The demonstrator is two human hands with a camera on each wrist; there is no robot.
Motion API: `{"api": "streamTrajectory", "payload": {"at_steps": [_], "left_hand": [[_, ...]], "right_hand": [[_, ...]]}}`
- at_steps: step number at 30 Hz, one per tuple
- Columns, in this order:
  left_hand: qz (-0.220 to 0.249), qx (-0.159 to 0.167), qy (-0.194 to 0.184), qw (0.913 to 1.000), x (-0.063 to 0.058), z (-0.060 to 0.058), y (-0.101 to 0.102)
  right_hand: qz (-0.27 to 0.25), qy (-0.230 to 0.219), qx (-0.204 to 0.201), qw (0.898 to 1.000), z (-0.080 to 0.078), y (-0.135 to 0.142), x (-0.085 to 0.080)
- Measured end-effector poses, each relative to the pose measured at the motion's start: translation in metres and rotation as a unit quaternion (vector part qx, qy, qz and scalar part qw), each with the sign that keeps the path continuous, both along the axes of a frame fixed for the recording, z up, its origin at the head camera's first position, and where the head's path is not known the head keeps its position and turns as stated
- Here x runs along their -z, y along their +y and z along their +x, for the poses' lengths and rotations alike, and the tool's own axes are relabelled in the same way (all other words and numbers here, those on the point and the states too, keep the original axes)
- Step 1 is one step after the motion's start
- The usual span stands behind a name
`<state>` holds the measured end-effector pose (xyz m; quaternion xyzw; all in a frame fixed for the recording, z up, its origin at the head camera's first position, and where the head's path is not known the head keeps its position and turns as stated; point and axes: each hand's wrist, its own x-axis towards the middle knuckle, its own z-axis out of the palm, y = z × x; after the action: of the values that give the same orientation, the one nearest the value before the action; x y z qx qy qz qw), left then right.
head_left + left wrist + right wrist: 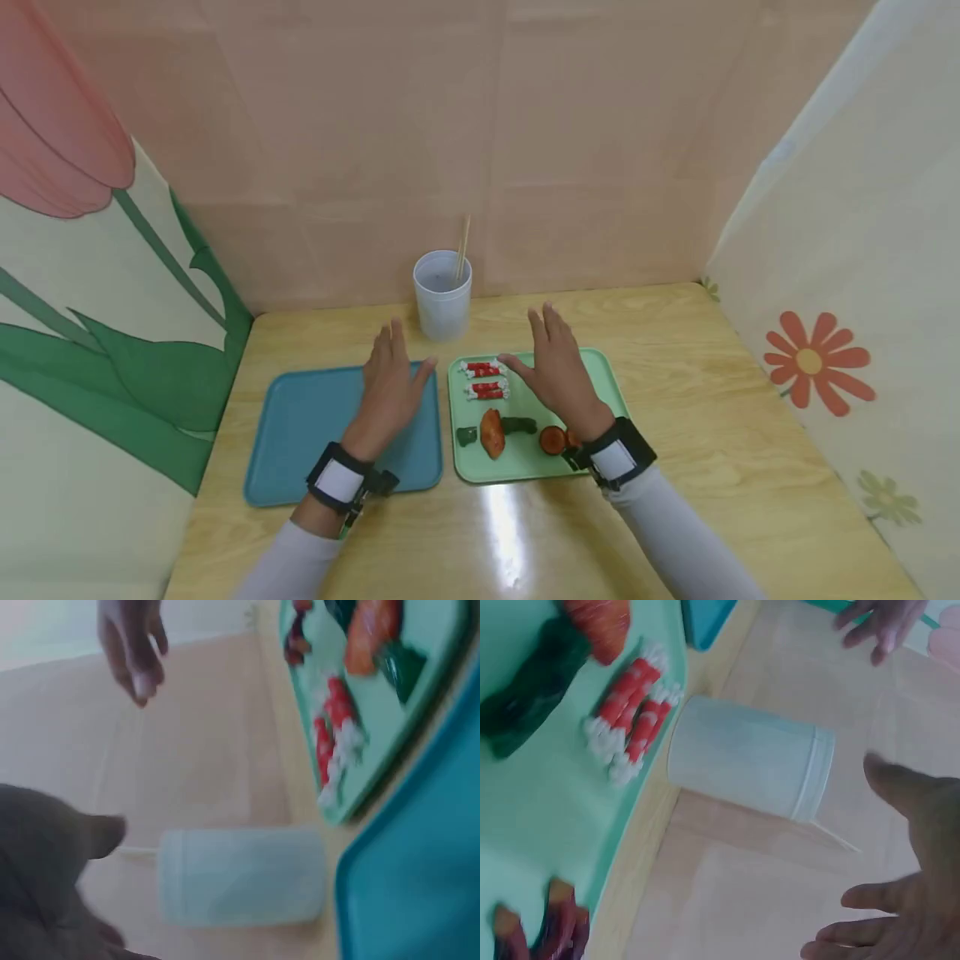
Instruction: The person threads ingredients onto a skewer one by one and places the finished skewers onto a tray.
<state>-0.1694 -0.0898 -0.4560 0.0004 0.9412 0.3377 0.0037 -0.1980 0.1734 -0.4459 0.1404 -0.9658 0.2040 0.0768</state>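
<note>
My left hand [392, 385] hovers over the blue tray [300, 433], its fingers extended and thumb spread, holding nothing. Above the green tray [525, 469] is my right hand [558, 371], also with straight fingers and an empty palm. On the green tray lie red-and-white wrapped candies [486, 390] in two groups, an orange-brown food piece [492, 434], dark green pieces [519, 425] and round reddish-brown pieces [552, 440]. The right wrist partly covers the round pieces. In the right wrist view, dark red pieces with tan ends [555, 922] show at the lower left.
Behind the trays, a white cup [442, 304] stands upright with thin wooden sticks [462, 248] leaning in it. The wooden table [697, 400] meets a pinkish-brown backdrop [585, 167]. Flower-patterned panels [840, 250] rise at both sides.
</note>
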Motion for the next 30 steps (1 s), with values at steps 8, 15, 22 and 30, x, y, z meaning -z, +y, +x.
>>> {"api": "streamTrajectory", "payload": {"at_steps": [8, 15, 22, 30], "left_hand": [[0.248, -0.072, 0.062, 0.9640, 0.034, -0.042, 0.024], [0.310, -0.138, 0.071, 0.9381, 0.050, -0.089, 0.036], [0.320, -0.144, 0.090, 0.9320, 0.062, -0.109, 0.047], [0.306, -0.149, 0.104, 0.9347, 0.080, -0.123, 0.068]], "right_hand": [[-0.229, -0.027, -0.004, 0.973, -0.062, -0.030, 0.001], [-0.329, 0.003, 0.004, 0.944, -0.130, -0.063, -0.017], [-0.315, 0.029, 0.022, 0.948, -0.160, -0.081, -0.026], [-0.290, 0.023, 0.070, 0.954, -0.169, -0.084, -0.010]]}}
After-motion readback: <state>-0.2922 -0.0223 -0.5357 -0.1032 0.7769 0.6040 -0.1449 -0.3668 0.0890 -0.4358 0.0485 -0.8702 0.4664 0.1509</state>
